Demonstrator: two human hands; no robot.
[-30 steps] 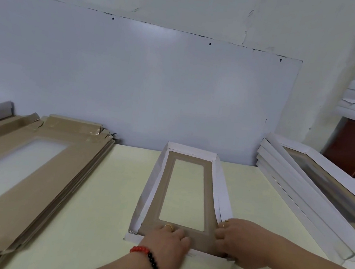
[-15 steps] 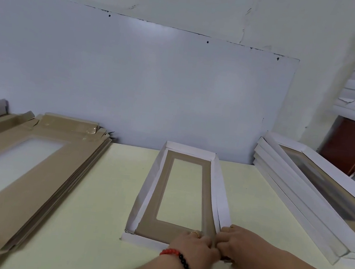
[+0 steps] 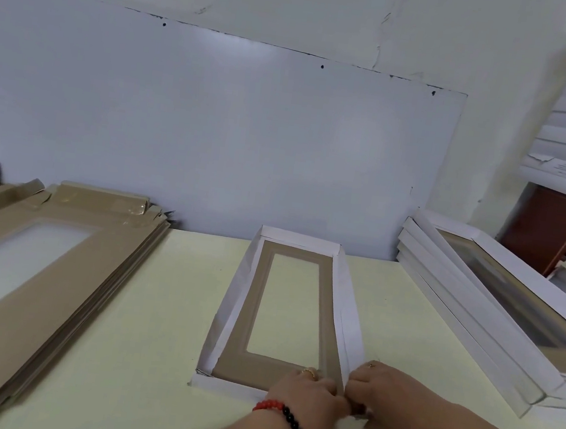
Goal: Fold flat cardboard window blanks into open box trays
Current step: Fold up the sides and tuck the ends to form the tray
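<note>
While both hands, left hand (image 3: pixel 309 394) and right hand (image 3: pixel 390 402), pinch the tray (image 3: pixel 240 316) corner at five o'clock, press its flap squarely home.

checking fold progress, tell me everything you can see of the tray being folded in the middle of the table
The tray is a long, narrow cardboard piece, brown inside and white outside, with a rectangular window cut in its floor. It lies flat on the pale yellow table, its far end near the wall. The far wall and both long side walls stand up; the near flap looks low. The left hand and right hand meet at its near right corner, working the cardboard there.
</note>
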